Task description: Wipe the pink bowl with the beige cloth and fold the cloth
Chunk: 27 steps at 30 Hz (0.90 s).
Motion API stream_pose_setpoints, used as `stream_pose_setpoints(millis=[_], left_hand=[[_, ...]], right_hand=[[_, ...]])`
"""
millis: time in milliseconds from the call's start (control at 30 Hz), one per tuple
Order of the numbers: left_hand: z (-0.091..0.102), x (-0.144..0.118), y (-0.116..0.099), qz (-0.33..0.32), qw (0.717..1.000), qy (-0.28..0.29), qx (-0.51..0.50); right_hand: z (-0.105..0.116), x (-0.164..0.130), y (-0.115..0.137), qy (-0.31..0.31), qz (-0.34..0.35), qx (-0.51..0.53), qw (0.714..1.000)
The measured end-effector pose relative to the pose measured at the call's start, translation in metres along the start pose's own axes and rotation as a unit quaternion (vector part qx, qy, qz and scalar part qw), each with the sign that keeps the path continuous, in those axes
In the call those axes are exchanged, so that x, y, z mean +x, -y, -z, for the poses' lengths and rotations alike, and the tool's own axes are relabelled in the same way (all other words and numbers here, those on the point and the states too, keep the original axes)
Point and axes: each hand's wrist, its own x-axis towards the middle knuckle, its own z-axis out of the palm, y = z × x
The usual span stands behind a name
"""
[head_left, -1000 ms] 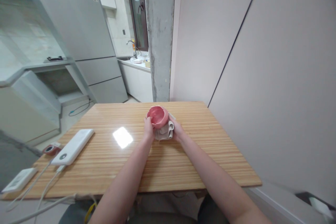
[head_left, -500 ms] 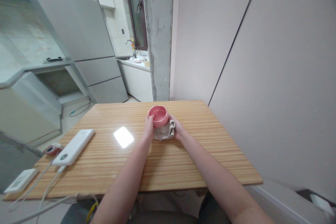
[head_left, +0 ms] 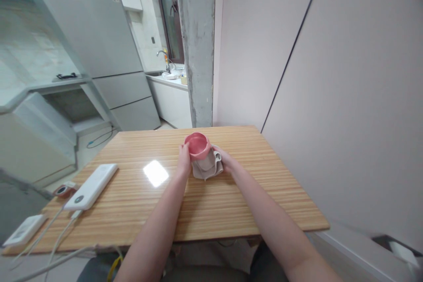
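A striped wooden counter [head_left: 211,211] stands against a pale pink wall [head_left: 346,75]. A grey concrete pillar [head_left: 196,44] rises behind it; left, a silver fridge [head_left: 95,31] and a kitchen sink [head_left: 165,68] under a dark window [head_left: 170,9].

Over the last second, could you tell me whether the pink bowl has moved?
Barely: the pink bowl stays above the table, only tilting between frames.

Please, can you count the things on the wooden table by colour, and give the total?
Pink: 1, the bowl held by the left hand.
Beige: 1, the cloth under the right hand.
White: 2, the power bank and the flat device.
Red: 1, the small round item.
Total: 5
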Motion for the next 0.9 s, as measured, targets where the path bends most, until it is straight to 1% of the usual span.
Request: stream_pose_setpoints(millis=[67, 100, 167, 200, 233, 267, 300, 367, 400, 467, 533, 600, 667, 733, 767, 800, 867, 900], left_hand=[[0.002, 0.003, -0.001, -0.005, 1.0, -0.028, 0.001], [0.002, 0.004, -0.001, 0.0, 0.999, -0.033, -0.001], [0.0, 0.002, -0.001, 0.019, 1.0, -0.024, -0.005], [-0.001, 0.0, -0.001, 0.031, 0.999, -0.018, -0.004], [-0.003, -0.002, 0.0, 0.04, 0.999, -0.015, -0.002], [-0.004, -0.004, 0.0, 0.047, 0.999, -0.015, 0.001], [-0.006, -0.007, 0.001, 0.049, 0.999, -0.014, 0.005], [-0.009, -0.011, 0.001, 0.051, 0.998, -0.012, 0.02], [-0.01, -0.012, 0.001, 0.052, 0.998, -0.008, 0.028], [-0.012, -0.015, 0.0, 0.053, 0.998, 0.016, 0.034], [-0.014, -0.016, -0.001, 0.06, 0.996, 0.059, 0.029], [-0.015, -0.017, -0.001, 0.073, 0.992, 0.093, 0.036], [-0.015, -0.018, 0.0, 0.076, 0.987, 0.115, 0.08], [-0.014, -0.02, 0.004, 0.039, 0.974, 0.16, 0.154], [-0.013, -0.021, 0.006, 0.004, 0.959, 0.2, 0.199], [-0.012, -0.023, 0.009, -0.037, 0.937, 0.245, 0.245], [-0.009, -0.027, 0.012, -0.119, 0.878, 0.32, 0.335], [-0.008, -0.029, 0.013, -0.151, 0.849, 0.345, 0.371]], right_hand=[[0.01, -0.003, 0.003, -0.047, 0.016, -0.114, 0.992], [0.014, -0.005, 0.005, -0.081, 0.049, -0.158, 0.983], [0.019, -0.01, 0.01, -0.141, 0.16, -0.217, 0.953], [0.019, -0.013, 0.012, -0.154, 0.226, -0.236, 0.933], [0.018, -0.016, 0.014, -0.149, 0.288, -0.258, 0.91], [0.015, -0.019, 0.015, -0.125, 0.335, -0.281, 0.891], [0.012, -0.021, 0.015, -0.087, 0.36, -0.305, 0.877], [0.006, -0.024, 0.014, -0.018, 0.372, -0.362, 0.855], [0.004, -0.025, 0.014, -0.001, 0.369, -0.393, 0.842], [0.002, -0.023, 0.012, -0.003, 0.371, -0.44, 0.818], [0.005, -0.019, 0.014, -0.031, 0.385, -0.469, 0.794], [0.015, -0.013, 0.018, -0.09, 0.392, -0.487, 0.776], [0.032, -0.008, 0.025, -0.189, 0.378, -0.491, 0.762], [0.054, -0.005, 0.032, -0.302, 0.35, -0.484, 0.743], [0.066, -0.004, 0.036, -0.353, 0.335, -0.478, 0.731], [0.078, -0.004, 0.038, -0.395, 0.32, -0.473, 0.72], [0.099, -0.004, 0.04, -0.466, 0.288, -0.459, 0.699], [0.107, -0.004, 0.041, -0.491, 0.273, -0.453, 0.692]])
